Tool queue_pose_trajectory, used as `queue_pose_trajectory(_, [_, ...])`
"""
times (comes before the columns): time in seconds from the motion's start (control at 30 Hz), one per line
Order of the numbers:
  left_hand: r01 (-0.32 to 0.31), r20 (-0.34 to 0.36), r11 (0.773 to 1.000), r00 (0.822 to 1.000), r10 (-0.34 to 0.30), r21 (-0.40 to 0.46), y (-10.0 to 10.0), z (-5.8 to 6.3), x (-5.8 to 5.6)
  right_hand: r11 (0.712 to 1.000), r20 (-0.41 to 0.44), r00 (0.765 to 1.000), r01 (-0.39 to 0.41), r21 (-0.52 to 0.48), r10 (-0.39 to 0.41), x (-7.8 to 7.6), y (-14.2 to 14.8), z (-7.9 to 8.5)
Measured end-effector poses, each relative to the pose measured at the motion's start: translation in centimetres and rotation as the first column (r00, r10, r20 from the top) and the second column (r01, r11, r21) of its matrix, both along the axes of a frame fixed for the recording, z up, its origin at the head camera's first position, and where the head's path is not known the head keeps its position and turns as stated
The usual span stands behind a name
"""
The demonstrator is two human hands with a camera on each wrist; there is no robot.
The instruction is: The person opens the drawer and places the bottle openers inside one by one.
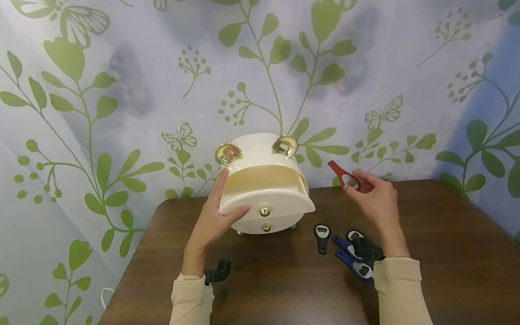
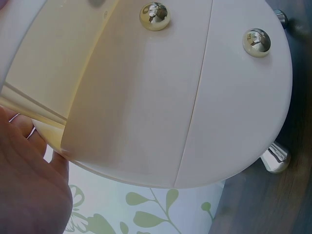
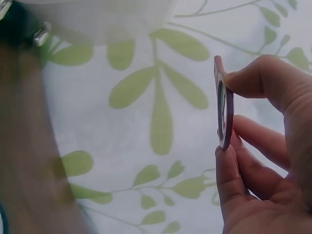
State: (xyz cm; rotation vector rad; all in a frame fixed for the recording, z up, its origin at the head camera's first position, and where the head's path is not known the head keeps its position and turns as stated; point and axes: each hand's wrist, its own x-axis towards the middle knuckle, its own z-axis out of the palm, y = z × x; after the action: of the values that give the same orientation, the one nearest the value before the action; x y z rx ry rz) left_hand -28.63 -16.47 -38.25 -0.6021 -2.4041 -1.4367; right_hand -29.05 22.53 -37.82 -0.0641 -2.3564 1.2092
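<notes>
A white alarm-clock-shaped drawer box [image 1: 263,149] stands on the table, with two gold bell-like discs on top. Its upper drawer [image 1: 265,202] is pulled out, showing a cream inside. My left hand [image 1: 213,213] holds the box at its left side, thumb over the drawer front and fingers along the side; the left wrist view shows that hand [image 2: 34,180] at the drawer's edge. Right of the box, my right hand [image 1: 373,200] pinches a red bottle opener [image 1: 339,172] above the table. In the right wrist view the bottle opener [image 3: 225,112] appears edge-on between thumb and fingers.
On the brown table [image 1: 287,291], a black bottle opener [image 1: 322,237] lies in front of the box. Two blue bottle openers [image 1: 355,266] and another black one [image 1: 353,235] lie beneath my right wrist. A leaf-patterned curtain [image 1: 146,90] hangs behind.
</notes>
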Motion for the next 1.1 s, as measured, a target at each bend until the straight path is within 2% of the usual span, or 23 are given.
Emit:
queue_pose_trajectory(0.2, [-0.004, -0.001, 1.0, 1.0, 0.004, -0.003, 0.0, 0.0, 0.0, 1.0, -0.058, 0.998, -0.014, -0.01, 0.014, 0.6, -0.8, 1.3])
queue_pose_trajectory(0.37, [-0.009, 0.004, 1.0, 1.0, 0.009, -0.006, 0.0, 0.1, 0.0, 0.998, -0.101, 0.993, -0.055, -0.014, 0.054, 1.3, -1.8, 2.3])
queue_pose_trajectory(0.73, [0.002, 0.003, 1.0, 1.0, -0.002, 0.001, 0.0, 0.0, -0.1, 0.987, -0.143, 0.977, -0.161, -0.004, 0.159, 1.7, -3.8, 3.0])
queue_pose_trajectory(0.87, [0.001, -0.001, 1.0, 1.0, -0.001, -0.001, 0.0, 0.0, -0.2, 0.982, -0.144, 0.972, -0.189, 0.006, 0.188, 1.7, -4.3, 3.1])
queue_pose_trajectory(1.1, [0.001, 0.007, 1.0, 1.0, -0.001, 0.002, 0.0, 0.0, -0.3, 0.962, -0.098, 0.958, -0.272, -0.017, 0.27, 2.0, -5.6, 3.4])
